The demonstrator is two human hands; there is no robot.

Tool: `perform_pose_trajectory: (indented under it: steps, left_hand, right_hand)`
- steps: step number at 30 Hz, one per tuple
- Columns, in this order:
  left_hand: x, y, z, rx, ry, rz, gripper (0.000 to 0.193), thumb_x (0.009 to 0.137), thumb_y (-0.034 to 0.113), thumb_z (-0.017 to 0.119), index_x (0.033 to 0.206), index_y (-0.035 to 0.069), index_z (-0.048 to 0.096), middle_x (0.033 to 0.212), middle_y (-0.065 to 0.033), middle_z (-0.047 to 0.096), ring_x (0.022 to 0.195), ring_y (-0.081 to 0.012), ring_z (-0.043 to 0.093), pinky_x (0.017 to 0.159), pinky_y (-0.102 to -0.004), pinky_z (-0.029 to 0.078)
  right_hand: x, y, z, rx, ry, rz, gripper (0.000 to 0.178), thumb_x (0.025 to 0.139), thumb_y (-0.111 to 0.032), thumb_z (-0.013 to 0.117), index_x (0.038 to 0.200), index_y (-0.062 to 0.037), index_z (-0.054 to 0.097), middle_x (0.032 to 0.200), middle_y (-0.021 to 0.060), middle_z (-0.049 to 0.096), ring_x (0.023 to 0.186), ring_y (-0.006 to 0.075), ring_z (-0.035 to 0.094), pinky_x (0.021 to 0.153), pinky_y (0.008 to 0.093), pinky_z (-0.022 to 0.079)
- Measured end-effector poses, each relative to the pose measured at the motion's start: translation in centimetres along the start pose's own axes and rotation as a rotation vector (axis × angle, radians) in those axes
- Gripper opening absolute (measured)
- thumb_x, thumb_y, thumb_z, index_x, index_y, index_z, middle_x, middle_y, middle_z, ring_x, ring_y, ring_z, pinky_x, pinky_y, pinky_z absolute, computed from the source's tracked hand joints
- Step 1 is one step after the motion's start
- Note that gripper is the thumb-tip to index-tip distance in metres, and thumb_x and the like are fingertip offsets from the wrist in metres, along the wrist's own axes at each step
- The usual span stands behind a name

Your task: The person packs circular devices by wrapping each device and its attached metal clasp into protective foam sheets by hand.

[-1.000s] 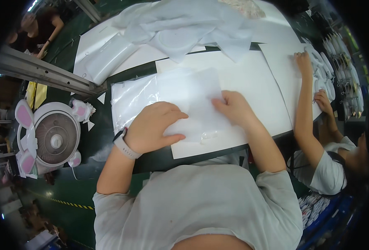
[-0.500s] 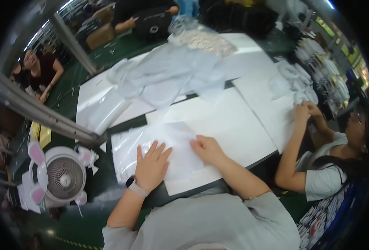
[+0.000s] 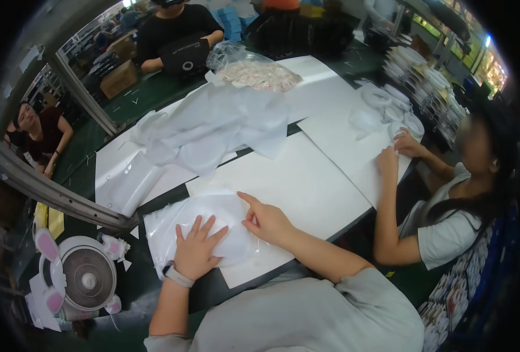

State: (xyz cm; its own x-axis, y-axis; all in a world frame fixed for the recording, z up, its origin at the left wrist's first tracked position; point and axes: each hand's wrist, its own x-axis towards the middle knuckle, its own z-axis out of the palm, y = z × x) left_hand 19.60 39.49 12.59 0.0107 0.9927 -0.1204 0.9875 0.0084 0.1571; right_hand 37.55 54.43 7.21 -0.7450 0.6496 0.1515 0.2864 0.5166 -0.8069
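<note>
My left hand lies flat with fingers spread on a clear plastic bag. White, thin sheet material shows inside or under the clear film; I cannot tell which. At the bag's right side, my right hand has its index finger stretched out to the far right corner. Its thumb stands apart from that finger, the other fingers are curled, and nothing shows in its grip. Bag and hands are over the near left part of white boards on the dark table.
A heap of white thin sheets and a rolled clear bag lie farther off. Beyond is a bag of small pieces. A fan stands at left by a metal post. A co-worker's hands handle white rings at right.
My right hand's fingers have opened from a closed pinch, with the index finger now extended. My left hand stays spread on the bag. The whole view has shifted as my head moved.
</note>
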Motion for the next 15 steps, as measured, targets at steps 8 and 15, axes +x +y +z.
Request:
perform_pose_trajectory:
  steps: [8, 15]
  left_hand:
    - [4.1, 0.6, 0.3, -0.482, 0.203, 0.122, 0.022, 0.082, 0.007, 0.058, 0.104, 0.004, 0.061, 0.116, -0.0160, 0.059, 0.113, -0.0389, 0.052, 0.100, -0.0511, 0.037]
    - [5.5, 1.2, 4.2, -0.198, 0.225, 0.020, 0.069, 0.082, 0.029, 0.064, 0.142, 0.008, 0.039, 0.151, -0.0189, 0.029, 0.140, -0.0401, 0.026, 0.108, -0.0607, 0.021]
  right_hand:
    - [0.0, -0.1, 0.1, -0.020, 0.025, -0.034, 0.067, 0.080, -0.010, 0.067, 0.140, -0.0115, 0.038, 0.074, 0.0040, 0.060, 0.066, 0.0231, 0.059, 0.062, 0.0350, 0.048]
    - [0.1, -0.1, -0.7, -0.030, 0.161, -0.092, 0.061, 0.078, -0.011, 0.067, 0.136, -0.0128, 0.045, 0.094, 0.0078, 0.058, 0.085, 0.0273, 0.056, 0.071, 0.0366, 0.048]
